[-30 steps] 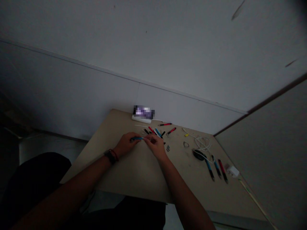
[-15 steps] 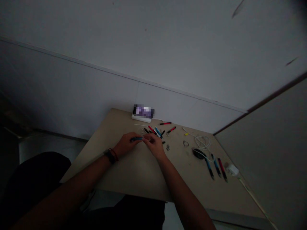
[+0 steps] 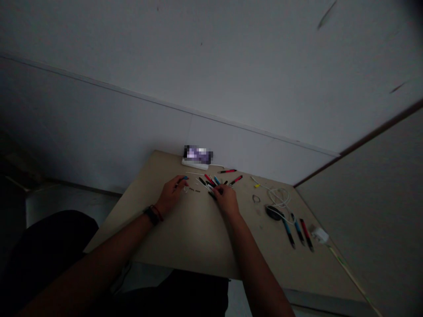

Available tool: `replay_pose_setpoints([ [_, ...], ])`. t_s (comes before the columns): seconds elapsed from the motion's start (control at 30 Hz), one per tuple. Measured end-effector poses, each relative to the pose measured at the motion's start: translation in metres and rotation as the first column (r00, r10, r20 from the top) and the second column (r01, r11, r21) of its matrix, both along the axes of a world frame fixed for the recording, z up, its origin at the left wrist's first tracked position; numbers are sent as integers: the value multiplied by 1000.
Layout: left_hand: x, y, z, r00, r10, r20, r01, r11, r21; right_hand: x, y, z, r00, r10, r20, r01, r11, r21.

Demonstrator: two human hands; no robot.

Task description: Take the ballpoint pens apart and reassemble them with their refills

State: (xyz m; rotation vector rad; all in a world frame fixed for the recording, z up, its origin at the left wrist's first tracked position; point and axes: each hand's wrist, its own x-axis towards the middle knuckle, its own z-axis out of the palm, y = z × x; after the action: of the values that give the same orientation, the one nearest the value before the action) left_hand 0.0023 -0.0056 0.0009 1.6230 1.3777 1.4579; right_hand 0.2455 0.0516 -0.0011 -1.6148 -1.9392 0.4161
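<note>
My left hand [image 3: 171, 193] rests on the beige table [image 3: 194, 237], its fingers curled round a blue pen barrel [image 3: 183, 178] whose tip sticks out. My right hand [image 3: 227, 199] lies to the right. Its fingertips reach into a pile of loose pen parts [image 3: 210, 181] in red, blue, black and white. The light is too dim to show whether those fingers grip anything. Two tiny dark bits [image 3: 194, 190] lie on the table between my hands.
A white power strip [image 3: 194, 164] sits at the table's far edge by the wall. Two red pens [image 3: 231, 175] lie beyond the pile. Right of my hands are a metal clip [image 3: 256, 199], a white cable [image 3: 279, 196], a black oval object [image 3: 272, 212], three whole pens [image 3: 299, 231] and a white plug [image 3: 320, 235].
My hands have come apart. The left one carried the blue barrel back and to the left. The right one moved away to the pile of parts.
</note>
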Motion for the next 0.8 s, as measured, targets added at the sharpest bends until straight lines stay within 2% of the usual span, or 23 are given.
replay_pose_setpoints([
  [0.13,-1,1,-1,998,22,51,-23,1000,1,2,-2,3,990,-63,126,72,995,-73],
  [0.43,1,0,-1,1000,-14,7,14,999,-35,-1,-8,17,958,-84,274,142,970,-196],
  [0.63,2,0,-1,999,-32,0,32,998,-49,-2,-10,22,951,-37,307,118,961,-251],
  [0.8,1,0,-2,999,-34,-6,34,998,-53,-3,-10,23,941,-49,335,147,951,-273],
])
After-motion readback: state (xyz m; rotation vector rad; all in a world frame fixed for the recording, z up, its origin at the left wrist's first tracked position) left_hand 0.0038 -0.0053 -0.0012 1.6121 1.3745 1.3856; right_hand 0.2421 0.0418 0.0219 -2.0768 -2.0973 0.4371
